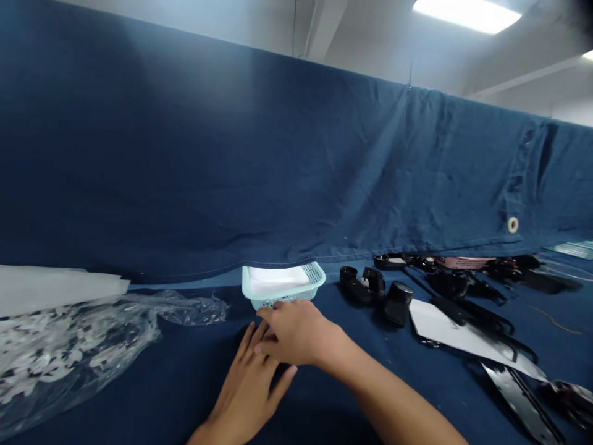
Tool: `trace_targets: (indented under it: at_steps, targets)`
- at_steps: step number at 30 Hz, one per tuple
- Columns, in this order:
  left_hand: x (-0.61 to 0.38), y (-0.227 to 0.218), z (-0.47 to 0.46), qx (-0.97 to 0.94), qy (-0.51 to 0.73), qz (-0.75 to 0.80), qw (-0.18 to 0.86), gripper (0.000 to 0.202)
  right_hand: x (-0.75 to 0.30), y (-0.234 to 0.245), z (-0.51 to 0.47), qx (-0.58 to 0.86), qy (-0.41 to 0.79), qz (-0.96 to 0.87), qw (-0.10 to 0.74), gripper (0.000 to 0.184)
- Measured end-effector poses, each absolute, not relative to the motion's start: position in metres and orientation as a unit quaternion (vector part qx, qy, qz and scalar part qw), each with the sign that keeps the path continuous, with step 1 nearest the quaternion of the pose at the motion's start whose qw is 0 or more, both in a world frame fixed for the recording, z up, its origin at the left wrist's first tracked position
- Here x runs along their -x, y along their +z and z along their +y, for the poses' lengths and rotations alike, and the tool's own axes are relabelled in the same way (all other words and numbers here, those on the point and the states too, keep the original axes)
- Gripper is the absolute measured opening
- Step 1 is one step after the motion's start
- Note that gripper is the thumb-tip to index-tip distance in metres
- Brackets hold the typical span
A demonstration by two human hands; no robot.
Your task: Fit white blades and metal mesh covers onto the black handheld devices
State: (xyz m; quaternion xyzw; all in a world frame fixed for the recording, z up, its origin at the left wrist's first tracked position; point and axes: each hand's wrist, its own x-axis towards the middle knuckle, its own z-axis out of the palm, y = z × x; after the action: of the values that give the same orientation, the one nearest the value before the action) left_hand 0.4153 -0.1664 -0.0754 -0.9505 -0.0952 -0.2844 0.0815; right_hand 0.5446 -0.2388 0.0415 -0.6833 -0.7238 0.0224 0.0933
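Pale blue, perforated, round-cornered basket (pixel 296 293) holds flat white material (pixel 275 279).

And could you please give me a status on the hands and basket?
Left hand palm down, fingers spread; right hand crossing above it, grip unclear. Basket just beyond, white material inside. Blue curtain hides its far rim.

Clear plastic bag (pixel 127 337) of white pieces (pixel 46 355), left of the left hand (pixel 250 380); dark-blue hanging cloth (pixel 259 161), beyond it; black parts (pixel 397 303) and white panel (pixel 456 337), right of the right hand (pixel 296 330).
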Motion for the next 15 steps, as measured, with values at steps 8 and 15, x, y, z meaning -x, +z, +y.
trace_targets:
  at_steps: [8,15]
  targets:
    - [-0.415,-0.072,-0.171,0.959,-0.259,-0.103,0.048,0.040,-0.542,-0.020,-0.250,0.686,0.014,-0.693,0.220,0.033]
    - [-0.415,-0.066,-0.197,0.961,-0.260,-0.090,0.027,0.028,-0.545,-0.034,-0.276,0.670,0.026,-0.684,0.288,0.027]
